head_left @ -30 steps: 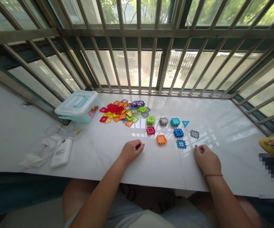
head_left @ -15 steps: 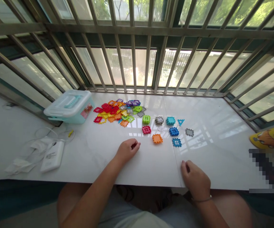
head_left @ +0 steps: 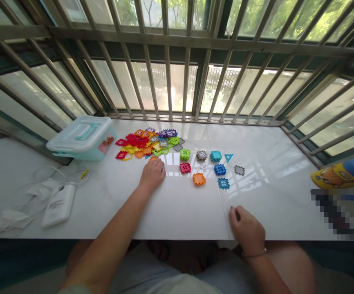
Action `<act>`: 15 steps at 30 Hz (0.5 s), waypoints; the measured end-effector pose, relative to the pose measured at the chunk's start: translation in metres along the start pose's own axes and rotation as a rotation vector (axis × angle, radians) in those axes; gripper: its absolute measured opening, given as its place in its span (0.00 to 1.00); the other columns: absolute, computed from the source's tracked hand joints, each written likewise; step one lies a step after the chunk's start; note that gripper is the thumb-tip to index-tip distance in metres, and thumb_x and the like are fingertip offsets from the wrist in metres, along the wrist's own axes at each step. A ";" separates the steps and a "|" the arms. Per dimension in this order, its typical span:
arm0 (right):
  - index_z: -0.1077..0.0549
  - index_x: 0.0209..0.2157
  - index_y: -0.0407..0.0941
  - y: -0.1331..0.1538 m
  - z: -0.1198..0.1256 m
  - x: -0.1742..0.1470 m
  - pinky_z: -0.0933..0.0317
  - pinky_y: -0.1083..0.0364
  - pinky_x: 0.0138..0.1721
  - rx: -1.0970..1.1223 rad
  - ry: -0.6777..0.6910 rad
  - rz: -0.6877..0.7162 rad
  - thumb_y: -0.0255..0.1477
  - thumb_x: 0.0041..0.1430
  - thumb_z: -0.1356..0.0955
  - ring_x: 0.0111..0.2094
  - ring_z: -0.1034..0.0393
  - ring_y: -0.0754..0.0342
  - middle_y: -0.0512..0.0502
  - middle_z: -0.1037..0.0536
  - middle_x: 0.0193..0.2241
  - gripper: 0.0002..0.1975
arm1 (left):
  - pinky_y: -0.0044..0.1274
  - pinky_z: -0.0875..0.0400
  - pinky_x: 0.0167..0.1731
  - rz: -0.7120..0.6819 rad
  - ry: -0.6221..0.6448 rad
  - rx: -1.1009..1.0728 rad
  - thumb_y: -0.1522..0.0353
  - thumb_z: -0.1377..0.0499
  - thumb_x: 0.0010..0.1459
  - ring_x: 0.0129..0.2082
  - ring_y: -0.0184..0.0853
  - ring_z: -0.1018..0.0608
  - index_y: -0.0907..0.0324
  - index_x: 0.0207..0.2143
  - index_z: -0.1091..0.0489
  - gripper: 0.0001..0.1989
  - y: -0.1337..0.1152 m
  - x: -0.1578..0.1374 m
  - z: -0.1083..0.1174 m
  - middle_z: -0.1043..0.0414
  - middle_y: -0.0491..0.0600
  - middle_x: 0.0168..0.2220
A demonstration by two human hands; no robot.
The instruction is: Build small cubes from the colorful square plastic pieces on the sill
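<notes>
My left hand (head_left: 153,174) reaches palm down to the near edge of a mixed pile of plastic interlocking tiles, its fingers apart and partly covering an orange tile (head_left: 154,158). Whether the fingertips touch that tile I cannot make out. My right hand (head_left: 247,228) rests in a loose fist near the table's front edge, with nothing visible in it. Between and beyond the hands stand sorted tiles: a green stack (head_left: 184,154), a red stack (head_left: 185,168), an orange stack (head_left: 199,179), a grey stack (head_left: 201,155), a turquoise stack (head_left: 216,156) and a blue stack (head_left: 220,169).
A lidded plastic box (head_left: 80,139) stands at the left rear. Nearer lie a white power bank (head_left: 59,205), a cable and crumpled tissue (head_left: 13,219). A yellow-and-blue cylinder (head_left: 342,171) is at the right. Metal window bars (head_left: 167,81) border the white table's (head_left: 177,216) back.
My left hand has moved forward and left to the pile, and its fingers have opened out. My right hand keeps its place on the table. The whole view has shifted slightly.
</notes>
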State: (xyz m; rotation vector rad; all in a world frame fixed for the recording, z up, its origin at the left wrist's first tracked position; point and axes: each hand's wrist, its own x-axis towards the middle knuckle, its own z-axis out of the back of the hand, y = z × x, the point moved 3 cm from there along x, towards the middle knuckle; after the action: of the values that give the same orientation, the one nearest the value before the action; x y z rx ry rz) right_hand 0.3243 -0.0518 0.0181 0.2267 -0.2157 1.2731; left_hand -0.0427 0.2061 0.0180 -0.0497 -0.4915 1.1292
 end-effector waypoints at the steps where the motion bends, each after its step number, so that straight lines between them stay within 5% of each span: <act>1: 0.27 0.27 0.47 0.000 0.000 0.000 0.63 0.54 0.29 0.000 0.003 0.002 0.40 0.76 0.37 0.23 0.40 0.55 0.47 0.24 0.25 0.22 | 0.47 0.27 0.59 -0.004 0.003 0.005 0.68 0.42 0.68 0.60 0.56 0.23 0.59 0.51 0.23 0.13 -0.003 -0.009 0.002 0.23 0.63 0.60; 10: 0.29 0.27 0.47 0.000 0.002 0.002 0.62 0.54 0.29 -0.001 0.018 0.019 0.41 0.76 0.37 0.24 0.38 0.54 0.47 0.24 0.25 0.22 | 0.41 0.25 0.59 -0.223 -0.006 -0.189 0.72 0.41 0.70 0.53 0.44 0.18 0.53 0.46 0.23 0.09 -0.053 -0.141 0.049 0.19 0.53 0.55; 15: 0.31 0.27 0.48 0.008 0.002 0.005 0.58 0.53 0.29 0.049 0.033 0.108 0.41 0.76 0.37 0.25 0.36 0.53 0.49 0.26 0.24 0.22 | 0.44 0.29 0.66 -0.188 -0.051 -0.193 0.71 0.38 0.68 0.59 0.46 0.20 0.52 0.50 0.23 0.10 -0.065 -0.157 0.059 0.20 0.54 0.58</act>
State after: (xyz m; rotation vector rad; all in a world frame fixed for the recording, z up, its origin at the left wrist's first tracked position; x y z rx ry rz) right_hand 0.3178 -0.0453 0.0221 0.2388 -0.1703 1.3896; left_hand -0.0627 0.0280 0.0336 -0.1395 -0.6367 0.8984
